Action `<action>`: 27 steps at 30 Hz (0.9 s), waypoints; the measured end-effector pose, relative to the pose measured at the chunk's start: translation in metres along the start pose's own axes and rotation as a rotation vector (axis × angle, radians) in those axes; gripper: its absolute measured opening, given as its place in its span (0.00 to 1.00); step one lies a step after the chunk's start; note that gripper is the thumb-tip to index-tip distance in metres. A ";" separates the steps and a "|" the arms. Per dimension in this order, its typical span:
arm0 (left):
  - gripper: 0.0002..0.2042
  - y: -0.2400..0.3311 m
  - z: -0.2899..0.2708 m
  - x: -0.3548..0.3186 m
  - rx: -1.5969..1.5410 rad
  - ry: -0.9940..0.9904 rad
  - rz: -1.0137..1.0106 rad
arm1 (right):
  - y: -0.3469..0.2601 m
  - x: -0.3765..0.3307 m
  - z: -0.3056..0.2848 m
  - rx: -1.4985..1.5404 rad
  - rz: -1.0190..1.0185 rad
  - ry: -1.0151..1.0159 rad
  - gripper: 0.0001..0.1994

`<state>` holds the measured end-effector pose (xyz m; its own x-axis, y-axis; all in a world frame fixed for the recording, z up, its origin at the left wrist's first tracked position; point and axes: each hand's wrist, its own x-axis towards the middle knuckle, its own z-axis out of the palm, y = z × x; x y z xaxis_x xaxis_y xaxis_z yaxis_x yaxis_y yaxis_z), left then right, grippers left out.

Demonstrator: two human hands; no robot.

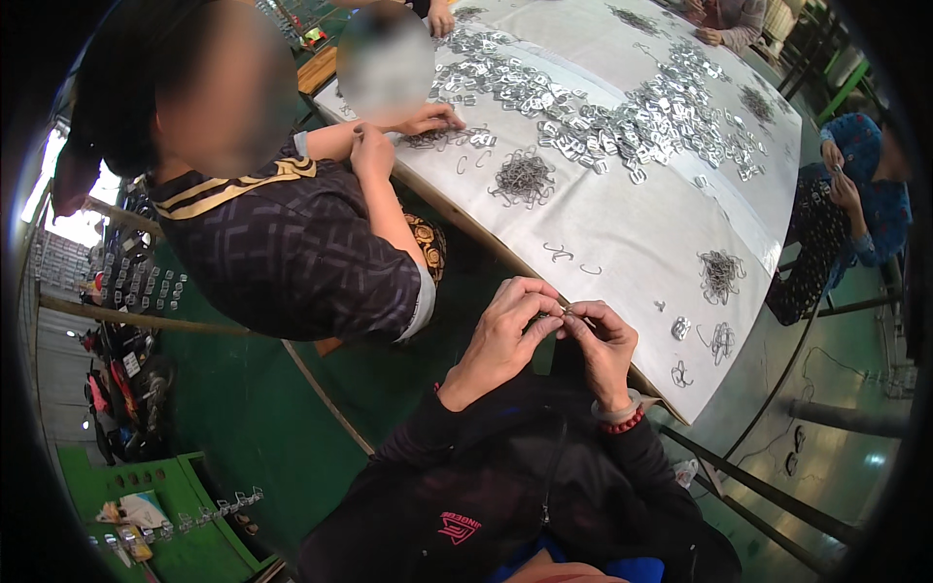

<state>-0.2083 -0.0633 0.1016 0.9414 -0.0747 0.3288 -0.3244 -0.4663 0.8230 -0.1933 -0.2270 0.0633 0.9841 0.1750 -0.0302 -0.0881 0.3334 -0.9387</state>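
Note:
My left hand (503,335) and my right hand (604,350) meet just in front of the table edge, fingertips pinched together. Whatever small piece lies between them is mostly hidden by the fingers. Just beyond on the white-covered table (641,228) lie a few loose bent wire hooks (590,269). A heap of dark wire hooks (525,178) sits farther left, and another heap of hooks (720,276) lies to the right. Nearer my right hand are a small stack of silver buckles (681,327) and little clusters of wire pieces (721,342). A red bead bracelet circles my right wrist.
Many flat silver buckles (622,126) spread across the table's middle. A co-worker in a dark patterned shirt (301,253) sits close on my left, a hand at some hooks. Another person in blue (865,185) sits at the right. A metal rail (768,515) runs at lower right.

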 end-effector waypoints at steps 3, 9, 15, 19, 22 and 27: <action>0.05 -0.002 0.003 0.001 -0.011 0.019 -0.001 | -0.001 0.004 0.003 -0.048 -0.125 -0.033 0.07; 0.03 -0.011 0.008 0.001 -0.227 0.018 -0.114 | -0.012 0.031 -0.020 -0.347 -0.276 -0.246 0.08; 0.03 -0.021 0.005 0.002 -0.214 -0.024 -0.137 | -0.009 0.171 -0.105 -0.720 -0.428 0.065 0.11; 0.03 -0.027 0.005 -0.001 -0.214 -0.066 -0.144 | 0.026 0.267 -0.153 -1.280 -0.602 -0.010 0.16; 0.03 -0.030 0.004 -0.006 -0.219 -0.068 -0.125 | 0.042 0.291 -0.173 -1.321 -0.601 -0.061 0.13; 0.04 -0.038 0.007 -0.010 -0.231 -0.040 -0.085 | 0.041 0.260 -0.143 -0.974 -0.457 -0.003 0.13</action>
<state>-0.2049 -0.0512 0.0633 0.9676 -0.0809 0.2390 -0.2520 -0.2585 0.9326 0.0807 -0.3007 -0.0324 0.8923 0.2234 0.3922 0.4498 -0.5133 -0.7309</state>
